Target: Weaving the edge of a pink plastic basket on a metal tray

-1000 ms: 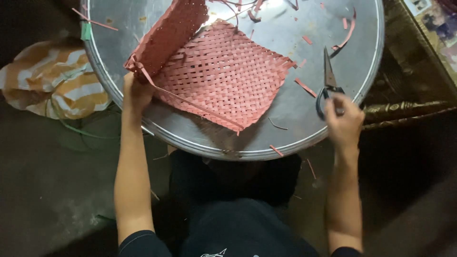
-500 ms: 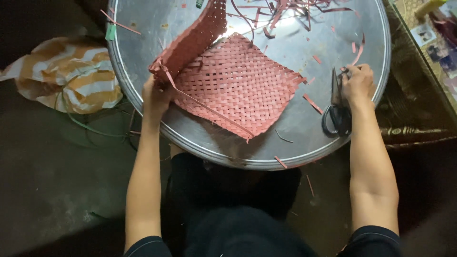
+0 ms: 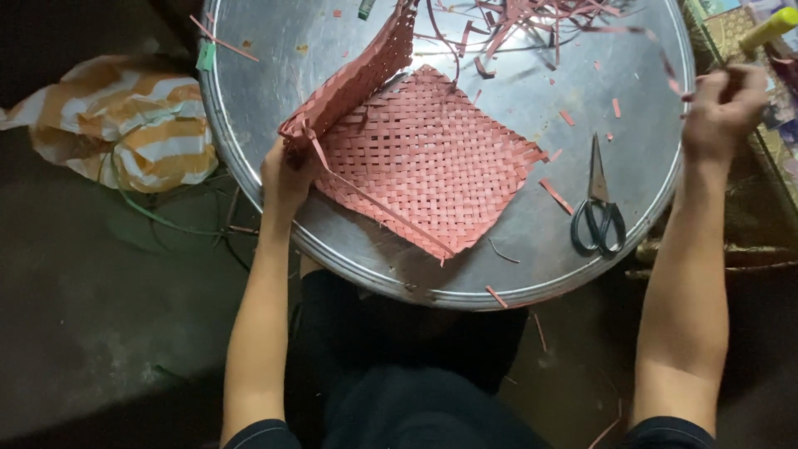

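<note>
A pink woven mat (image 3: 424,158) lies on a round metal tray (image 3: 249,91), with its left side folded upright. My left hand (image 3: 287,175) grips the mat's near left corner, where a loose strip hangs across the weave. My right hand (image 3: 723,104) is at the tray's right rim, fingers closed on a thin pink strip (image 3: 665,62) that runs toward the pile of strips at the top. Black-handled scissors (image 3: 598,212) lie shut on the tray below that hand, apart from it.
A heap of loose pink strips (image 3: 532,17) covers the tray's far edge, and short offcuts dot its surface. An orange and white striped bag (image 3: 125,125) sits on the dark floor at left. A yellow object (image 3: 769,29) and patterned items stand at the far right.
My right hand let go of the scissors, which now lie on the tray, and moved up to the right rim to take a strip. The left hand stayed on the mat's corner.
</note>
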